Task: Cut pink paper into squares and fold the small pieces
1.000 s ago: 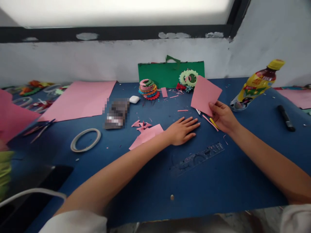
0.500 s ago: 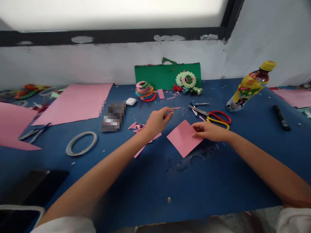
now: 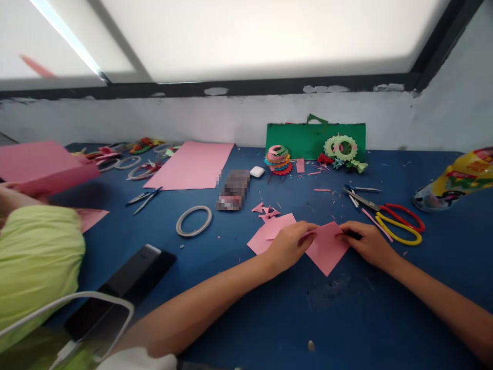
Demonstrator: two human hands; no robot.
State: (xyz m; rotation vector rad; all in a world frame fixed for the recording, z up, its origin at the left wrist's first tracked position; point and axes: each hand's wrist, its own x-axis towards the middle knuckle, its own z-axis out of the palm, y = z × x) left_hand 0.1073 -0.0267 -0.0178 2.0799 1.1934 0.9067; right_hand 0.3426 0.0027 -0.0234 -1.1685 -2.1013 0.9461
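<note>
A pink paper square [image 3: 327,249] lies on the blue table [image 3: 246,308] in front of me, turned like a diamond. My left hand [image 3: 287,244] is curled and pinches its left corner. My right hand [image 3: 370,244] presses its right corner with closed fingers. A larger pink scrap [image 3: 265,234] lies under and to the left of my left hand. Red and yellow scissors [image 3: 389,216] rest just beyond my right hand.
A tape ring [image 3: 193,221], a phone [image 3: 123,285], a large pink sheet [image 3: 192,164], small scissors [image 3: 144,198], a green card [image 3: 314,139] with paper rosettes [image 3: 278,159] and a bottle [image 3: 454,180] lie around. Another person in a green sleeve [image 3: 36,257] holds pink paper at left.
My left hand has come down from the air onto the pink square's left corner. My right hand has shifted to its right corner. The camera has swung left and up.
</note>
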